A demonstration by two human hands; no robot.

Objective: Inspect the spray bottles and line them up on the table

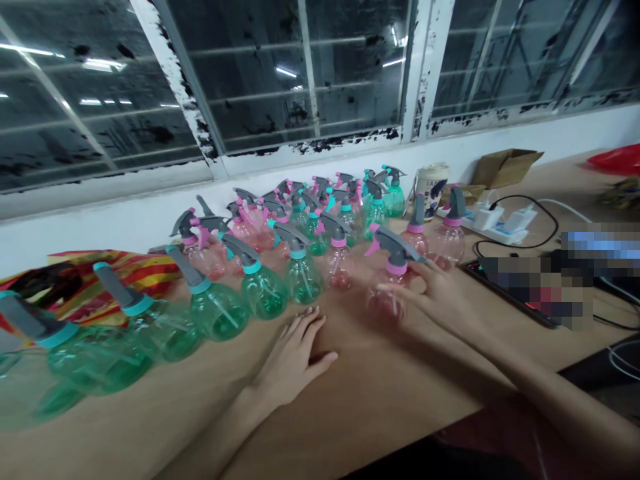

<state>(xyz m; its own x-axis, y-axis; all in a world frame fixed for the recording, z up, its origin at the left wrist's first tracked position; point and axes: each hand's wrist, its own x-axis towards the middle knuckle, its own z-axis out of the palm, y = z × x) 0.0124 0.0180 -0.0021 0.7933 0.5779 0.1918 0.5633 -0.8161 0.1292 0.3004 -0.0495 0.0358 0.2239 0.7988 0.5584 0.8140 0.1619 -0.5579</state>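
Observation:
My right hand (pixel 445 300) is closed on a clear pink spray bottle (pixel 387 303) with a grey and pink trigger head. The thumb reaches across its front, and the other fingers are at its right side, partly hidden. On the wooden table, my left hand (pixel 295 357) lies palm down with its fingers stretched out and nothing in them. Just beyond those fingertips stand a green spray bottle (pixel 304 280) and another pink spray bottle (pixel 339 265). Several more green spray bottles (pixel 220 313) form a row running to the left.
Many pink and green spray bottles crowd along the wall below the windows. Two pink bottles (pixel 449 240) stand beyond my right hand. A phone (pixel 510 293), a power strip with plugs (pixel 495 223), a paper cup (pixel 431 183) and a cardboard box (pixel 505 168) are to the right; a striped bag (pixel 110 280) lies left.

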